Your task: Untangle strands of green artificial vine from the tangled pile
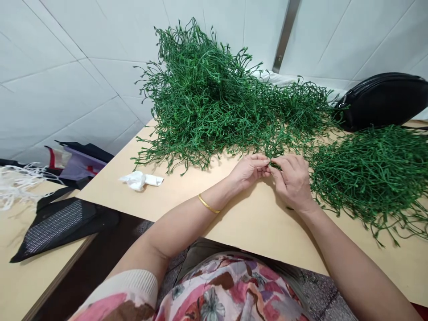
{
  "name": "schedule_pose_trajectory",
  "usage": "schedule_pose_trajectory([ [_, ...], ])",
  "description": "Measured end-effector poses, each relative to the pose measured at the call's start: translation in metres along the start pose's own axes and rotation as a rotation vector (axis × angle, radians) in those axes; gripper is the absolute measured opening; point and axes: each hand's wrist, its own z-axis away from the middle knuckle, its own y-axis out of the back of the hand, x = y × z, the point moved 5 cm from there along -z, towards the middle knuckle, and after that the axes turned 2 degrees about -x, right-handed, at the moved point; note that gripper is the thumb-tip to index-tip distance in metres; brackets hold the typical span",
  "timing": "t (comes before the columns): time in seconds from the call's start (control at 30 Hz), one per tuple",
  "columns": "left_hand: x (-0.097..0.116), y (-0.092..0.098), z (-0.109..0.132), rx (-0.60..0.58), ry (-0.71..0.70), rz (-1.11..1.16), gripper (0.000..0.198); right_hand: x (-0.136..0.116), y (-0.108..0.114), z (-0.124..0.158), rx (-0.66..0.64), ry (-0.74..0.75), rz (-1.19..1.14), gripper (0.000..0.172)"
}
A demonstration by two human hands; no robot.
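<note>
My left hand (248,171) and my right hand (294,182) meet over the table, fingertips almost touching. Both are closed in a pinch on a thin green stem (274,165), mostly hidden by the fingers. It looks like the artificial plant stems around it. Just beyond my hands spreads a tall, tangled heap of green stems (207,98) with small budded tips. A second, lower pile of green stems (371,169) lies close to the right of my right hand.
The pale wooden table (187,196) bears a crumpled white tissue (138,180) at left. A black bag (384,100) stands at the back right against the tiled wall (110,35). On another surface at left lie a black mesh pouch (55,225) and white strings (22,183).
</note>
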Motion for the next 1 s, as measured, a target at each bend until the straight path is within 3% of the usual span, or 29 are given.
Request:
schedule_pose_trajectory([
  [0.2, 0.004, -0.008, 0.007, 0.015, -0.117, -0.221, 0.01, 0.016, -0.001, -0.001, -0.001, -0.303, -0.35, 0.013],
  [0.33, 0.001, -0.005, 0.005, 0.067, -0.048, -0.111, 0.011, 0.022, 0.0, 0.002, 0.036, -0.416, -0.467, 0.013],
  [0.57, -0.003, -0.002, 0.001, 0.015, 0.106, -0.01, 0.006, 0.014, 0.004, -0.003, 0.066, -0.22, -0.49, 0.008],
  [0.7, -0.007, -0.008, 0.005, -0.015, 0.127, -0.047, 0.006, -0.003, 0.006, -0.003, 0.063, 0.015, -0.247, 0.009],
  [0.77, -0.004, -0.007, 0.003, 0.029, 0.063, -0.067, 0.011, -0.02, 0.006, 0.001, 0.055, 0.197, -0.083, 0.011],
  [0.87, 0.003, 0.003, -0.002, 0.199, -0.008, -0.044, 0.015, -0.047, 0.008, 0.007, 0.054, 0.432, -0.01, 0.015],
  [0.93, 0.008, 0.01, -0.005, 0.267, -0.033, -0.02, 0.013, -0.056, 0.013, 0.007, 0.077, 0.473, -0.08, 0.016],
  [1.0, 0.012, 0.011, -0.006, 0.231, -0.06, -0.032, 0.009, -0.048, 0.019, 0.003, 0.12, 0.342, -0.215, 0.016],
])
